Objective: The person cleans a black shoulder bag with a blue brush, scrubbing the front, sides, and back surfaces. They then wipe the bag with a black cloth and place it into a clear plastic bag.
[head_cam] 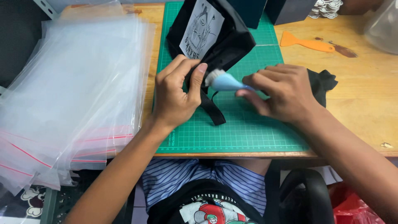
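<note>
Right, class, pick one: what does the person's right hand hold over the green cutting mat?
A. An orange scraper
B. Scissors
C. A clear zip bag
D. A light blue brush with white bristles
D: the right hand grips a light blue brush by its handle, its white bristles pointing toward the left hand on the black strap, above the green cutting mat.

Both bare arms reach forward and come close together in the middle. The left hand lies palm down, fingers curled, thumb pointing up and pressing. The right hand is curled too, its fingers closed in a tight grip.
</note>
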